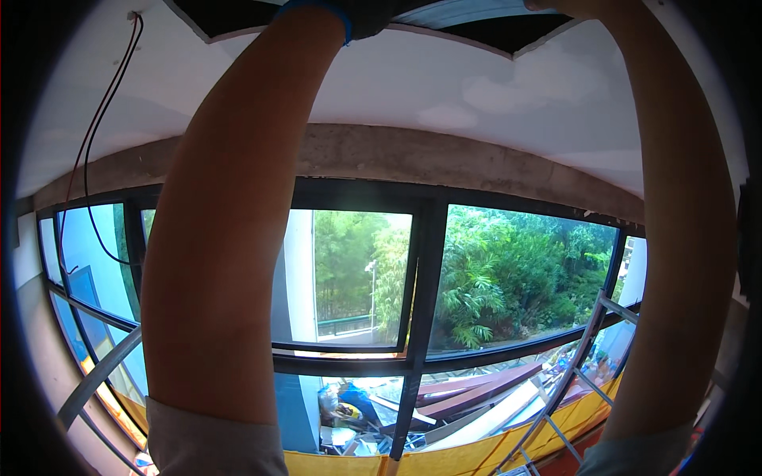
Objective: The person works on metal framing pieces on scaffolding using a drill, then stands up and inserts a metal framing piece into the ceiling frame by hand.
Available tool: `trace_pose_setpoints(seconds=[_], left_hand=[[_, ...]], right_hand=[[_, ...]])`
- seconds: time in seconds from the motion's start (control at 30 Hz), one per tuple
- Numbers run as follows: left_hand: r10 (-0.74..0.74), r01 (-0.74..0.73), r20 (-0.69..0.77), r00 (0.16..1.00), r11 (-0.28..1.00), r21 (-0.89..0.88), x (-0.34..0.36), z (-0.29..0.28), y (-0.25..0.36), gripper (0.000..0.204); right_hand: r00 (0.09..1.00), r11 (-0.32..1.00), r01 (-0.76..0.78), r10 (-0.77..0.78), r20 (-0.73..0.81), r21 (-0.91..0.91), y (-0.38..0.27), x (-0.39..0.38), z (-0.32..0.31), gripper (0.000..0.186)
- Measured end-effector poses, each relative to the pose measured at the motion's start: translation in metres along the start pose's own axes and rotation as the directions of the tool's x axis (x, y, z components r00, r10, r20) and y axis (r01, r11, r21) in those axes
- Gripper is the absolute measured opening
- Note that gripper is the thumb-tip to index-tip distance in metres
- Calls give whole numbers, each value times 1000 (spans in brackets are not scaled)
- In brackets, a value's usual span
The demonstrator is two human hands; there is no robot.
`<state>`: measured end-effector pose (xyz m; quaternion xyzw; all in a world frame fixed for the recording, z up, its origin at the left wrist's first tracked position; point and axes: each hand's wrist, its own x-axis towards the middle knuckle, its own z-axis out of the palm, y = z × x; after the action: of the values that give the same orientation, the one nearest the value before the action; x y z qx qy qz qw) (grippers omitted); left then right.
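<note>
Both my arms reach up to a dark, angular opening [508, 38] cut in the white ceiling [381, 87]. My left hand [371, 17] wears a dark glove with a blue cuff and is at the opening's near edge; its fingers are out of view. My right hand [567, 6] is bare, cut off by the upper border, with its visible fingers curled in. What they close on is hidden. Between the hands, a pale blue-grey sheet or strip [468, 11] shows inside the opening; contact with either hand cannot be made out.
Red and black wires [99, 111] hang from the ceiling at left. A metal ladder [567, 373] stands at lower right, and a grey curved rail [99, 373] at lower left. Black-framed windows [429, 278] span ahead, with trees and piled boards [484, 397] outside. Yellow sheeting [444, 460] runs below.
</note>
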<state>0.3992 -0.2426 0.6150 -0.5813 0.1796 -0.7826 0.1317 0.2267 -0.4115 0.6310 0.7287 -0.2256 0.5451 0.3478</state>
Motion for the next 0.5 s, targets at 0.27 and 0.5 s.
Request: trace_pose_setpoints(seconds=[0.27, 0.5], left_hand=[[-22, 28, 31, 999, 977, -211, 17, -5, 1, 23], [-39, 51, 76, 996, 984, -168, 9, -40, -5, 26]], right_hand=[[999, 999, 39, -38, -26, 8, 14, -9, 6, 39], [992, 993, 118, -117, -40, 20, 2, -22, -7, 39]])
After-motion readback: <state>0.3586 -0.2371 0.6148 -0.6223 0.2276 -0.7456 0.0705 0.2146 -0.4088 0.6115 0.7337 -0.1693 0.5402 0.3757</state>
